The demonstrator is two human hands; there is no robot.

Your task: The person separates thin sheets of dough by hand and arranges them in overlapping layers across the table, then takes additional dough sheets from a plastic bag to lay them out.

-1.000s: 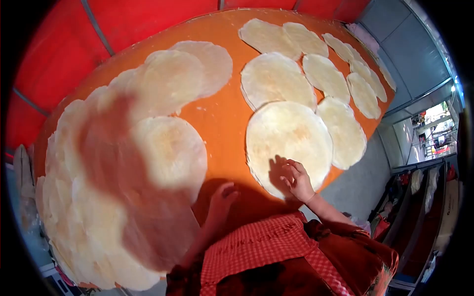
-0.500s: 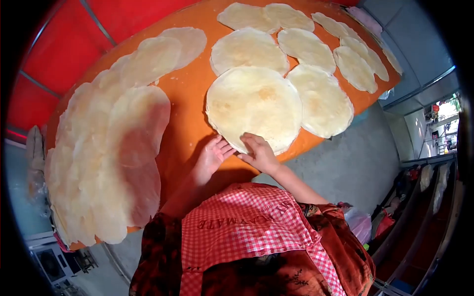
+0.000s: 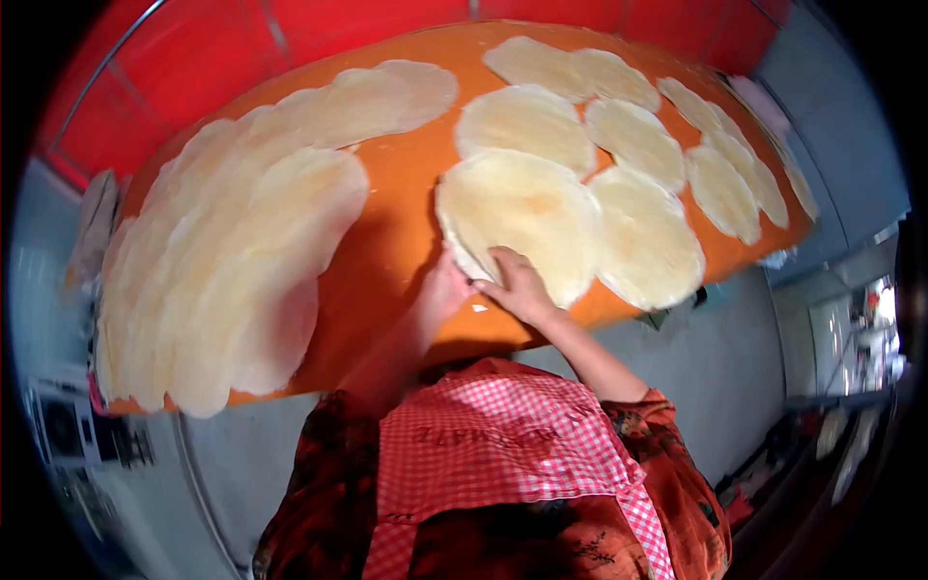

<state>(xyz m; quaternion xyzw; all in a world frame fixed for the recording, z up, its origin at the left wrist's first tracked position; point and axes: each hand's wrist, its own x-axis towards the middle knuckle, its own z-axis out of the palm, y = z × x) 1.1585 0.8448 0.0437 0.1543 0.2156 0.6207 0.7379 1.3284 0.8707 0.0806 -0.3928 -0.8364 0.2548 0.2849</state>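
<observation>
Thin round flatbreads lie in stacks on an orange table. The front one, a pale flatbread with light brown patches, is right in front of me. At its near left edge my left hand grips the rim, fingers partly hidden under it. Beside it my right hand pinches the near edge, fingers on top and thumb at the rim. Along the lower left side the edge is slightly raised and bent. A small white scrap lies just below my hands.
Overlapping flatbreads cover the table's left side. More flatbread stacks stand to the right and behind. A red tiled wall borders the far side; grey floor shows past the near right edge.
My view has shifted, so the table sits further right and lower. My left hand has closed in on the flatbread's left rim, and that edge now bends up.
</observation>
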